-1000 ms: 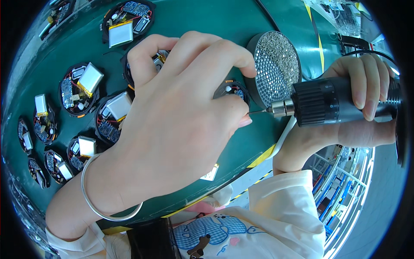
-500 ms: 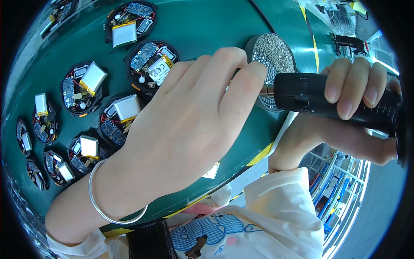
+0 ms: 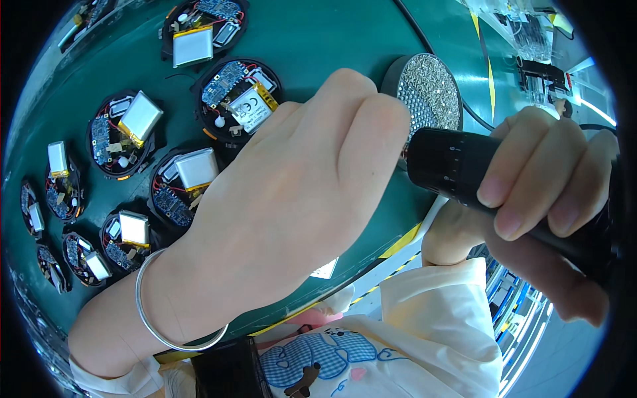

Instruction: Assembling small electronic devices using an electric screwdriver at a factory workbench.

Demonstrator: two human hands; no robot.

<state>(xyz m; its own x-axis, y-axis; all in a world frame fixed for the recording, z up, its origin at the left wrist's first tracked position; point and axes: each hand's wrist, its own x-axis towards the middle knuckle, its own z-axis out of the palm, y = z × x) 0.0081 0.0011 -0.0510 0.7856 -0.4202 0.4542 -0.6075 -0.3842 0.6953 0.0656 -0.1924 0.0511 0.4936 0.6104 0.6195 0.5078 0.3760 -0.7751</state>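
Note:
My right hand (image 3: 541, 176) wraps round the thick body of a black electric screwdriver (image 3: 441, 159). The tool slants, its front end up to the left and its rear down to the right. Right at that front end, my left hand (image 3: 298, 172) is closed, thumb and forefinger pressed together. What those fingers hold, if anything, is hidden, and so is most of the screwdriver's bit. Just behind the two hands stands a round grey screw feeder (image 3: 432, 89), with small silvery screws heaped on its far part and a perforated plate on the near side.
Several round black housings (image 3: 126, 136) with blue circuit boards, wires and silver battery packs lie across the left of the green table (image 3: 318, 33). A black cable (image 3: 411, 23) runs behind the feeder. Yellow-black tape (image 3: 401, 242) marks the near edge. Clear plastic items (image 3: 531, 33) sit far right.
The screwdriver has tilted: its rear end has swung down toward me and its front has shifted slightly left. My right hand turned with it. The left hand stays closed in nearly the same place.

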